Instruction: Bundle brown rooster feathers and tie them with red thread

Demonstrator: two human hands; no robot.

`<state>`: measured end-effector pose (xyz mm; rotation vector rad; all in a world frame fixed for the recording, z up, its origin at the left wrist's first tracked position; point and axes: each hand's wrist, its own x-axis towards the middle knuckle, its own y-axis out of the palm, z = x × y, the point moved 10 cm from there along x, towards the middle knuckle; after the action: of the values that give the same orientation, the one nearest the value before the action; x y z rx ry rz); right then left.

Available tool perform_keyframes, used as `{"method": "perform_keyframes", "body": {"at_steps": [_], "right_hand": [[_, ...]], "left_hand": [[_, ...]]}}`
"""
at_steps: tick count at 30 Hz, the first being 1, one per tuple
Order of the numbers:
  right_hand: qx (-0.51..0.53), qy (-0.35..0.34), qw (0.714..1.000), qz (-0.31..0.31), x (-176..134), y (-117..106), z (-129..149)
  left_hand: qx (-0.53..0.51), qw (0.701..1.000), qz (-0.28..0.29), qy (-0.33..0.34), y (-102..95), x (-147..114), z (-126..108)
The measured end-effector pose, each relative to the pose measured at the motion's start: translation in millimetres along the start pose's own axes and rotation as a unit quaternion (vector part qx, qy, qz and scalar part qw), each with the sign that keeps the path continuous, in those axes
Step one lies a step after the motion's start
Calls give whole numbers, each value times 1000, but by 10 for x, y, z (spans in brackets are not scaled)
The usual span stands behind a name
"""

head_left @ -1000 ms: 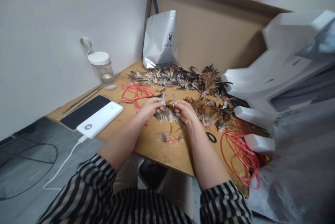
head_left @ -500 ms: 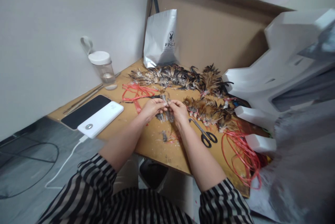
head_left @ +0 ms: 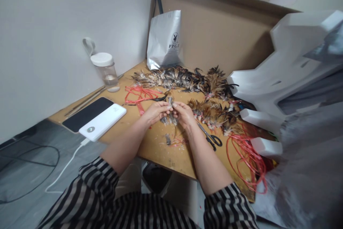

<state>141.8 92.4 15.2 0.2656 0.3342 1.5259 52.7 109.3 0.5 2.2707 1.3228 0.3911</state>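
Note:
My left hand (head_left: 157, 111) and my right hand (head_left: 183, 114) meet over the middle of the table, fingertips pinched together. Between them they grip a small feather tuft (head_left: 170, 99), brown at the top and greyish lower down. Just under the fingers lie more grey feathers (head_left: 168, 120), partly hidden by the hands. A little nearer to me is a small loose feather piece (head_left: 168, 139) beside red string scraps (head_left: 178, 143). Black-handled scissors (head_left: 214, 139) rest to the right, partly covered by my right forearm. A bundle of brown feathers (head_left: 214, 113) spreads beyond my right hand.
A long row of feathers (head_left: 177, 79) lies at the back, before a silver bag (head_left: 164, 39). Red plastic string sits left (head_left: 139, 94) and right (head_left: 249, 161). A power bank (head_left: 103, 122), phone (head_left: 88, 114) and bottle (head_left: 104, 70) stand left; white foam (head_left: 262, 79) rises at right.
The feather tuft now stands more upright and plainer to see between my fingertips. My right forearm has shifted slightly right, covering more of the scissors.

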Motion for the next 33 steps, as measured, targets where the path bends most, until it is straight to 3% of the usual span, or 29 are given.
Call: {"method": "perform_keyframes", "body": {"at_steps": [7, 14, 18, 26, 33], "right_hand": [[-31, -4, 999, -11, -19, -11, 7], [-72, -54, 994, -66, -22, -67, 61], [-84, -71, 992, -67, -22, -57, 71], [-81, -59, 994, -48, 0, -60, 31], [-76, -46, 993, -72, -35, -47, 56]], "left_hand": [[29, 999, -2, -15, 13, -15, 33], [113, 993, -36, 21, -35, 18, -12], [149, 987, -38, 38, -29, 18, -53], [125, 990, -60, 35, -96, 14, -88], [150, 988, -38, 9, -16, -3, -64]]}}
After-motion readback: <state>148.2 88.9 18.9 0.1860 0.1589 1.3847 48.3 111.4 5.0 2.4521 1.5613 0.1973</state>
